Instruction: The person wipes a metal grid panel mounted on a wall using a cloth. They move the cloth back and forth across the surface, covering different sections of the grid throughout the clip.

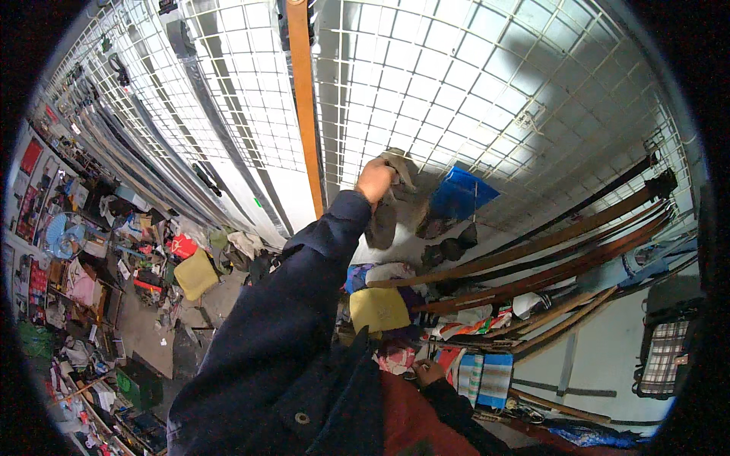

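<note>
My left hand (376, 179) is raised to a white wire grid wall (456, 83) and grips a grey-brown cloth piece (384, 220) that hangs down against the grid. My dark blue sleeve (289, 304) runs up to it from the lower middle. My right hand (428, 372) is low, fingers curled, at a heap of folded cloths beside a striped blue-green cloth (484, 378). Whether it holds anything is too small to tell. A blue bag (461, 194) and dark cloth items (449, 249) hang just right of my left hand.
A long tan belt (304, 114) hangs down the grid left of my hand. Several brown belts (578, 254) lean across at right. A yellow cloth (378, 308) lies below. A checked bag (664, 356) stands far right. Cluttered stalls (91, 251) fill the left.
</note>
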Action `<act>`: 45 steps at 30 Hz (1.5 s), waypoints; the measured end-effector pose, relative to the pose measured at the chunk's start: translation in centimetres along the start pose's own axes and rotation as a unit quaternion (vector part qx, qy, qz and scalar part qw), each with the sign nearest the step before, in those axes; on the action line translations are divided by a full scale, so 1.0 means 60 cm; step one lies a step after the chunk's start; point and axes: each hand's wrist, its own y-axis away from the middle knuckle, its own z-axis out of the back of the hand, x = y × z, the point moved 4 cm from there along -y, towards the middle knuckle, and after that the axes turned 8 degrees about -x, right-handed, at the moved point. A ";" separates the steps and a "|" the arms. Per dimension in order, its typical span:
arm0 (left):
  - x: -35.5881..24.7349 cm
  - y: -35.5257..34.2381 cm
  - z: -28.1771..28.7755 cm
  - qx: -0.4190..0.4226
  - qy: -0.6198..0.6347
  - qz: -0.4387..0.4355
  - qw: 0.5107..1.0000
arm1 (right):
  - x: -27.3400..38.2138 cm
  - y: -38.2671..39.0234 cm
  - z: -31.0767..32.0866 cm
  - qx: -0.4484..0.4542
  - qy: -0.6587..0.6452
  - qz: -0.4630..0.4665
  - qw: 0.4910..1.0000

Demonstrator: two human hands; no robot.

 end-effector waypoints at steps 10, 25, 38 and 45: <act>-0.028 0.065 -0.050 -0.132 0.214 0.107 0.962 | -0.011 0.006 0.000 -0.001 -0.068 -0.009 0.998; -0.134 0.050 -0.015 0.127 -0.641 -0.205 0.729 | -0.091 -0.053 -0.030 0.029 -0.041 -0.024 0.998; -0.003 0.094 -0.027 -0.154 0.411 0.257 0.861 | -0.089 -0.032 -0.036 -0.027 -0.019 0.006 0.999; -0.004 0.179 0.008 -0.191 0.305 0.198 0.912 | -0.134 -0.037 -0.055 -0.009 -0.010 -0.018 1.000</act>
